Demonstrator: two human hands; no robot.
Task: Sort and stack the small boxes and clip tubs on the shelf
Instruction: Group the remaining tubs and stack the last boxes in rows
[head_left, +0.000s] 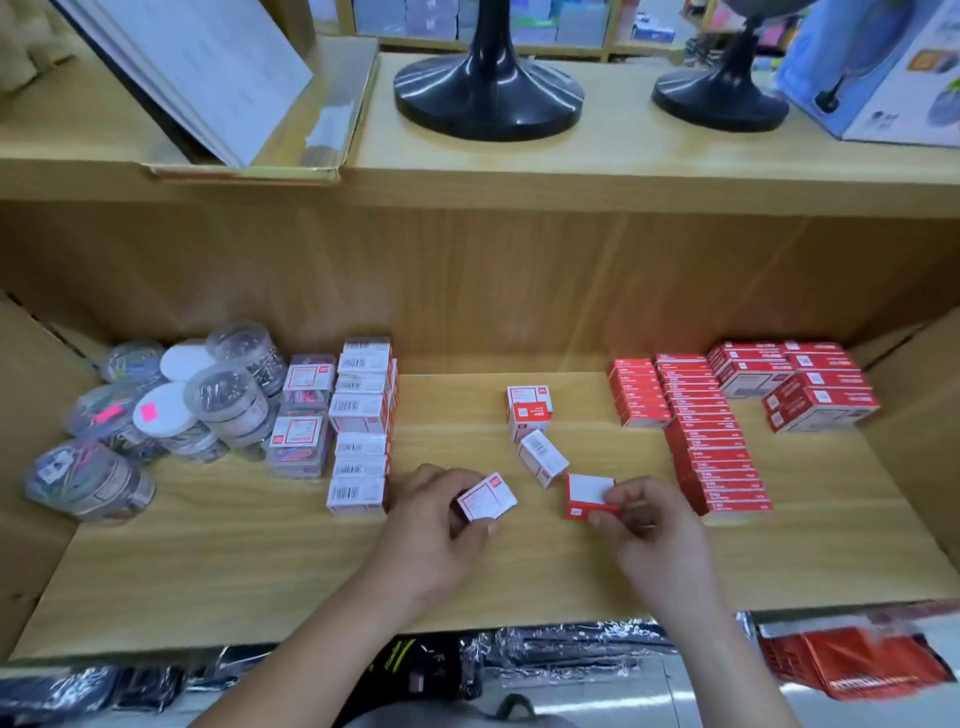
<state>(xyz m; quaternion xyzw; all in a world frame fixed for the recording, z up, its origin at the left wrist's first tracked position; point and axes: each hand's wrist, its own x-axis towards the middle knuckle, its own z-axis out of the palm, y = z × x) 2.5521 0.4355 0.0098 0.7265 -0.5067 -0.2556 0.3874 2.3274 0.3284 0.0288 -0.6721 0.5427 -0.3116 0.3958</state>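
A white box (487, 496) is being gripped by the left hand (436, 519) and a red box (589, 493) is being pinched by the right hand (652, 525), both at the front middle of the shelf (260, 561); clip tubs (208, 405) are being borne at its left end.

From my seat the feed looks evenly, warmly lit from overhead. It is bright across the shelf (260, 561), with white glare streaks on the black stand bases (488, 98), glints on the clip tubs (228, 395), and only soft, short shadows under the left hand (441, 525) and right hand (654, 530). The wide lens bows the shelf's edges and splays its side walls toward the corners. I find everything slightly soft: print on the white-labelled box (487, 503) and red box (589, 493) is unreadable, and the wrapped goods (561, 660) along the bottom smear into blur.
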